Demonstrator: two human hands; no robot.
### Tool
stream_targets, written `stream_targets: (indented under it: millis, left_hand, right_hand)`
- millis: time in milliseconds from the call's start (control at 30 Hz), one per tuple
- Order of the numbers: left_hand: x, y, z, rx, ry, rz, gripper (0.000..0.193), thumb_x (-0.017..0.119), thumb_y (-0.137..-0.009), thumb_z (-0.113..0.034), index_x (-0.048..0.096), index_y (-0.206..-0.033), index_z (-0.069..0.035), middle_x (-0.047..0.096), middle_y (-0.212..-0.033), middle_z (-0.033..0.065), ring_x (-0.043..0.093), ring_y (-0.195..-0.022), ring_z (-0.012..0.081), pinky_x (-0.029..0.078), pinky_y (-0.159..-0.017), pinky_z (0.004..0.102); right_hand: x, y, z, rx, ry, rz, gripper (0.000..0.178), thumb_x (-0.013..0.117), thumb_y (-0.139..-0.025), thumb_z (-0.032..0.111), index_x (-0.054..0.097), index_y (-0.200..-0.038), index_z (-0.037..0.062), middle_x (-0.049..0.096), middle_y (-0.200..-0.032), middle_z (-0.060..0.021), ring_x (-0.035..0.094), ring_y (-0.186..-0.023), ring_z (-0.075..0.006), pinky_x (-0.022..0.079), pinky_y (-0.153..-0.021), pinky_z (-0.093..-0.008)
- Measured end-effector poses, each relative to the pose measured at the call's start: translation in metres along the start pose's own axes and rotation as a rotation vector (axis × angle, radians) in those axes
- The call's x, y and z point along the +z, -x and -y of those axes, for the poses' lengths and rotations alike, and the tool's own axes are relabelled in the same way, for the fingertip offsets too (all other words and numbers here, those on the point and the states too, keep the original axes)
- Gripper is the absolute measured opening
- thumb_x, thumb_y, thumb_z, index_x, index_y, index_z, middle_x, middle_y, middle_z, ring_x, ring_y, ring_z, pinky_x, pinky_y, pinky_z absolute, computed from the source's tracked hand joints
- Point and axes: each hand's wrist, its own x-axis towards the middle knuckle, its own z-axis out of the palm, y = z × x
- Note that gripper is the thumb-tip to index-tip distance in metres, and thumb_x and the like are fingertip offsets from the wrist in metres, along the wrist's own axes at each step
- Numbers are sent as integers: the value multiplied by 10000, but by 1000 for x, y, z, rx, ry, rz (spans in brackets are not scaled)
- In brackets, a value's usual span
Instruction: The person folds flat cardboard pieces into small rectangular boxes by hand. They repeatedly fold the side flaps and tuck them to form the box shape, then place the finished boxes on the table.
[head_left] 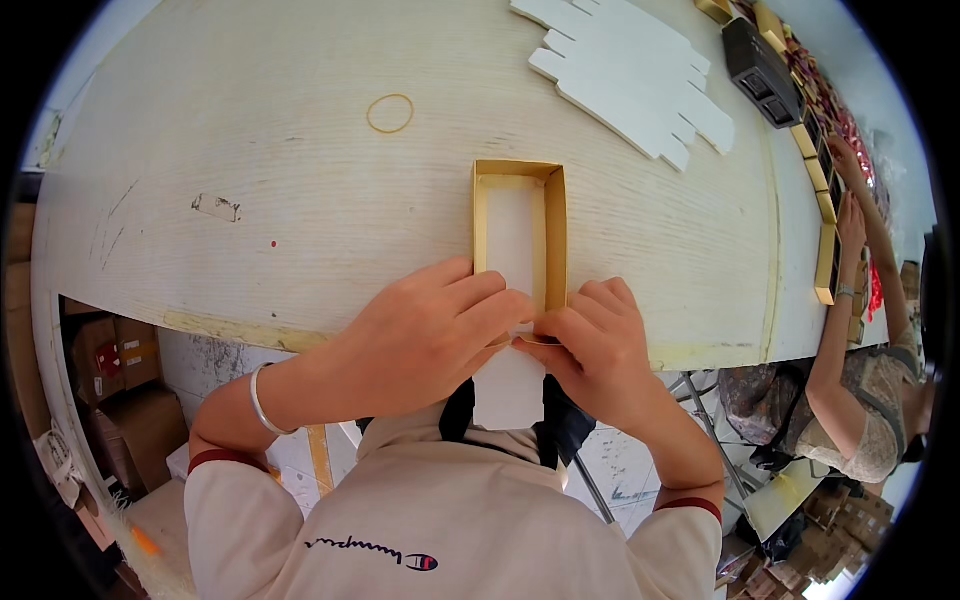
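Note:
A long, narrow cardboard box (512, 215) with gold walls and a white inner bottom lies on the table, its far end formed and its near end unfolded. A white end flap (508, 396) hangs toward me past the table edge. My left hand (445, 325) pinches the near left corner of the box, the fingertips reaching over its inside. On the near right corner, my right hand (595, 345) is closed with its thumb and fingers on the folded edge. Both sets of fingertips almost meet at the middle of the near end.
Flat white box blanks (630, 75) lie stacked at the far right. A rubber band (390, 113) rests on the pale wooden table (290, 150). Along the right stand a black device (763, 75) and a row of gold boxes (827, 262), where a co-worker's hands (850, 215) are busy.

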Motion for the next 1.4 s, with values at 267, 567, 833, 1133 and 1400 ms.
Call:
stream_targets:
  millis: [267, 567, 833, 1133, 1400]
  left_hand:
    - [8, -2, 4, 53, -62, -63, 124, 707, -725, -12, 681, -838, -54, 492, -698, 51, 484, -580, 213, 399, -510, 327]
    - [13, 3, 1, 33, -25, -93, 132, 696, -727, 7, 691, -851, -38, 506, -700, 55, 512, -581, 205, 406, -496, 317]
    - [3, 4, -2, -28, 39, 36, 178, 675, -753, 27, 660, -924, -21, 539, -797, 90, 553, -657, 235, 455, -552, 326]
    - [-11, 3, 1, -78, 417, 158, 472, 620, -784, 42, 462, -1217, -59, 579, -1107, 115, 595, -806, 232, 507, -638, 295]
    - [8, 9, 4, -221, 495, -44, 335, 616, -862, 5, 441, -1143, -53, 567, -993, 131, 558, -661, 173, 468, -569, 274]
  right_hand:
    - [-5, -1, 8, 74, 48, 13, 237, 743, -724, 98, 642, -937, 71, 540, -734, -30, 499, -674, -190, 373, -650, -326]
    - [8, 48, -1, -335, 424, -184, 233, 627, -757, -23, 674, -973, 51, 549, -1218, -112, 592, -944, -214, 503, -692, -279]
    - [13, 25, -1, -269, -108, -257, 220, 667, -726, -72, 613, -936, -31, 646, -985, -152, 607, -777, -253, 515, -625, -307]
    - [2, 18, 8, 47, -437, -182, 375, 667, -720, -154, 568, -1057, -23, 620, -958, -157, 586, -714, -216, 488, -562, -285]
    - [19, 10, 11, 204, -596, -348, 429, 685, -775, -88, 546, -1172, -3, 595, -946, -154, 592, -718, -240, 483, -550, -308]
